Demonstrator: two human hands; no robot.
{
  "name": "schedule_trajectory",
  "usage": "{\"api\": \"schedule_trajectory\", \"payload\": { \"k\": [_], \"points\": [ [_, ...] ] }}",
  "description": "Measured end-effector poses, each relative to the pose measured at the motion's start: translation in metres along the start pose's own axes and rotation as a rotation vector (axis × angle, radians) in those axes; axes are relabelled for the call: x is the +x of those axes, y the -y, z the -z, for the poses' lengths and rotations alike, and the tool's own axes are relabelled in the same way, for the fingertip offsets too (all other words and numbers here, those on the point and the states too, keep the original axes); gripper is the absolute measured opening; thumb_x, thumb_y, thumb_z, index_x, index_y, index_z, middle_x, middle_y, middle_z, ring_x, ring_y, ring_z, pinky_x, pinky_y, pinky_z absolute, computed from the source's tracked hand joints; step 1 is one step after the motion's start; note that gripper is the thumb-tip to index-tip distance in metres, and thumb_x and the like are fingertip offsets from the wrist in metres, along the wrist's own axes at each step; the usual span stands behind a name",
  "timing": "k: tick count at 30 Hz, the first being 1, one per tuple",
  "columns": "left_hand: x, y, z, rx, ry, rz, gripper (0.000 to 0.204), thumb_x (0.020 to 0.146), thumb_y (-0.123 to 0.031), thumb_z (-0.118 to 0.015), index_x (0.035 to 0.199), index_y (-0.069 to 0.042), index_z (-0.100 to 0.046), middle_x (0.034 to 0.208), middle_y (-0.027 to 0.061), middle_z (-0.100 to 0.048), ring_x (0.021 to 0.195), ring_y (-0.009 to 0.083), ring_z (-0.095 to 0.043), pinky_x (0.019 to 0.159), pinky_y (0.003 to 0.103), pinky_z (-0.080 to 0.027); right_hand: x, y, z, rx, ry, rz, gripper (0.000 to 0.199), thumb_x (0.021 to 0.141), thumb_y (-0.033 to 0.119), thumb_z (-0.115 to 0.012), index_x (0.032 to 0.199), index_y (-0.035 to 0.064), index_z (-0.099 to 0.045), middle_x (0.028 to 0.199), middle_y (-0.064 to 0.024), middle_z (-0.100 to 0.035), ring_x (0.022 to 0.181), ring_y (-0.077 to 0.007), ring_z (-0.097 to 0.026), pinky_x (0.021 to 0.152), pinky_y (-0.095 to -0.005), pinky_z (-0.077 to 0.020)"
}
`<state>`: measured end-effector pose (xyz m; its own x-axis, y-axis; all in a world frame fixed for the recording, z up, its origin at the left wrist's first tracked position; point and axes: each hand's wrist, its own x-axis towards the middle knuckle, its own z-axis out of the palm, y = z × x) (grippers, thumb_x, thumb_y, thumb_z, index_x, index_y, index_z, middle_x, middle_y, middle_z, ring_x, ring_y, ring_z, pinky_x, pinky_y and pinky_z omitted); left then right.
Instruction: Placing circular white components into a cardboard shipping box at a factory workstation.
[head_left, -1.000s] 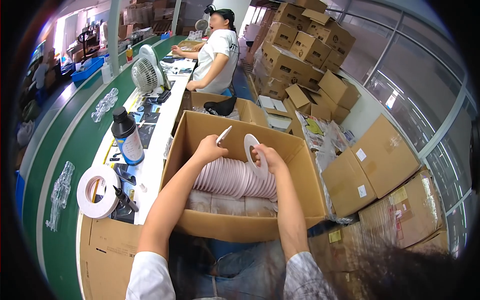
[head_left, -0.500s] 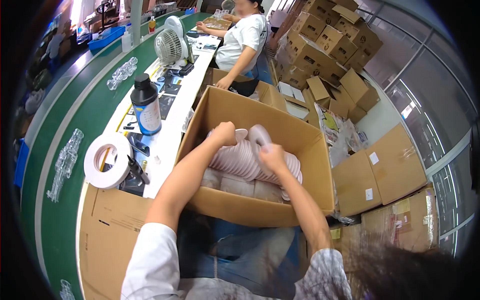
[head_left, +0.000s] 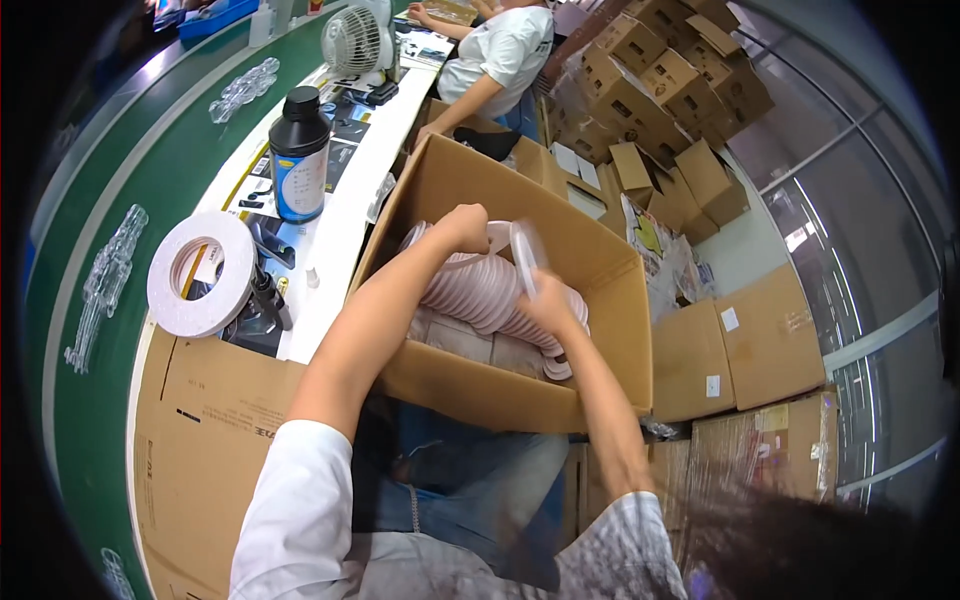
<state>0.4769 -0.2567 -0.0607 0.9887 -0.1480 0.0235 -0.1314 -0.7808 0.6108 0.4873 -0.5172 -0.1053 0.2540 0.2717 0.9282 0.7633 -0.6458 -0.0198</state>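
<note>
An open cardboard box point(head_left: 470, 395) stands in front of me. Inside lies a long row of thin, pale pinkish-white tape rolls point(head_left: 485, 295), standing on edge side by side, above wrapped packs point(head_left: 450, 337). My right hand point(head_left: 545, 303) is closed on the lower edge of a tape roll point(head_left: 524, 250), raised upright and smeared by motion. My left hand point(head_left: 465, 228) is closed at the row's far side, its fingers on another pale tape roll point(head_left: 498, 236); its fingertips are partly hidden.
On the table at left are white tape rolls point(head_left: 170, 275), a black bottle point(head_left: 300, 155) and a fan point(head_left: 357, 42). Clear plastic pieces point(head_left: 105, 275) lie on the green belt. A co-worker point(head_left: 500, 55) sits beyond the box. Cartons point(head_left: 770, 335) stand at right.
The view has shifted slightly. My right hand still holds the tape roll, now turned more edge-on. My left hand has lifted a little toward the box's far wall.
</note>
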Motion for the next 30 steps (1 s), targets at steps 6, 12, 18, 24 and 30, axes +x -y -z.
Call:
{"api": "schedule_trajectory", "payload": {
  "k": [6, 12, 18, 24, 30],
  "points": [
    [-0.002, 0.006, -0.005, 0.016, -0.094, -0.049, 0.037, 0.059, -0.020, -0.076, 0.084, 0.005, -0.071, 0.087, 0.0277, -0.066, 0.084, 0.0375, -0.067, 0.078, 0.039, -0.054, 0.051, 0.029, 0.018, 0.631, -0.191, -0.746, 0.020, 0.088, 0.013, -0.049, 0.068, 0.0107, -0.047, 0.058, 0.0034, -0.041, 0.052, -0.0067, -0.038, 0.047, -0.0259, -0.0307],
    [-0.002, -0.002, 0.003, -0.006, -0.085, -0.040, 0.037, 0.060, -0.023, -0.076, 0.084, 0.005, -0.070, 0.085, 0.0271, -0.066, 0.080, 0.0368, -0.068, 0.075, 0.040, -0.054, 0.035, -0.004, 0.029, 1.221, -0.384, -0.956, 0.013, 0.086, 0.017, -0.051, 0.081, 0.0047, -0.052, 0.061, 0.0009, -0.048, 0.055, -0.0123, -0.047, 0.052, -0.0274, -0.0384],
    [-0.014, 0.004, -0.011, 0.021, -0.049, -0.039, 0.035, 0.062, -0.023, -0.073, 0.082, 0.005, -0.070, 0.086, 0.0251, -0.067, 0.083, 0.0358, -0.068, 0.076, 0.040, -0.055, 0.054, 0.034, 0.039, 0.549, 0.508, -0.749, 0.008, 0.080, 0.008, -0.053, 0.073, 0.0056, -0.051, 0.061, -0.0018, -0.047, 0.059, -0.0113, -0.045, 0.052, -0.0282, -0.0357],
    [-0.004, -0.011, 0.004, -0.146, 0.041, 0.116, 0.038, 0.061, -0.023, -0.073, 0.087, 0.004, -0.070, 0.094, 0.0252, -0.067, 0.089, 0.0354, -0.067, 0.081, 0.040, -0.054, 0.031, 0.009, 0.014, 0.455, 0.418, -0.310, 0.010, 0.080, 0.014, -0.055, 0.085, 0.0046, -0.054, 0.062, 0.0004, -0.048, 0.057, -0.0103, -0.047, 0.051, -0.0234, -0.0372],
    [0.001, -0.030, 0.016, -0.162, -0.062, 0.037, 0.039, 0.063, -0.027, -0.073, 0.085, 0.005, -0.070, 0.086, 0.0266, -0.067, 0.082, 0.0360, -0.068, 0.076, 0.040, -0.054, 0.021, -0.005, 0.002, 0.364, 0.383, 0.113, 0.008, 0.076, 0.007, -0.055, 0.070, 0.0074, -0.048, 0.059, 0.0010, -0.041, 0.056, -0.0112, -0.043, 0.048, -0.0274, -0.0331]
  ]
}}
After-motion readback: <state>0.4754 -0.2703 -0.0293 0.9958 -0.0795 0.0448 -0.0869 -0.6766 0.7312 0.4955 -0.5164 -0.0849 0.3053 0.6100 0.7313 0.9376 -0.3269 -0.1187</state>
